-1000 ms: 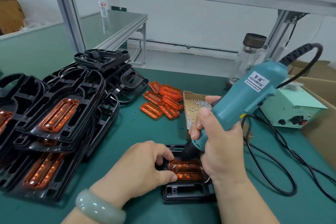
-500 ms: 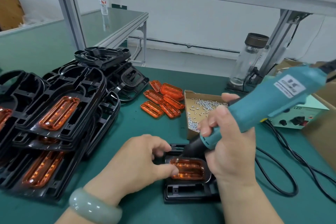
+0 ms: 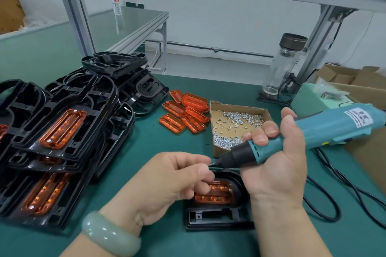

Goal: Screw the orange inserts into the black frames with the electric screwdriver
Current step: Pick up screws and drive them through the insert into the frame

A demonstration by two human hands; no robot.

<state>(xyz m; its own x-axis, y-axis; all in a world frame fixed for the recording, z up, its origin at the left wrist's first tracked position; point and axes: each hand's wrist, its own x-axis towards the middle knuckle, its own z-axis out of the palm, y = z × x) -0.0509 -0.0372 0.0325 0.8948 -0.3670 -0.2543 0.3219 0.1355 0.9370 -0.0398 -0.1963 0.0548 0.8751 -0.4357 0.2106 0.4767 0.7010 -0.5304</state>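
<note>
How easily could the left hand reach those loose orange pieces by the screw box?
Probably easily. The loose orange inserts lie on open green mat beyond the left hand, with nothing between them. Its fingers are pinched at the tip of the electric screwdriver, so it would leave that first.

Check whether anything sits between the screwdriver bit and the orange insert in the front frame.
Yes: the fingers of the left hand pinch at the bit tip of the electric screwdriver and hang over the left end of the orange insert. Its right end lies uncovered. Whether they hold a screw cannot be told.
</note>
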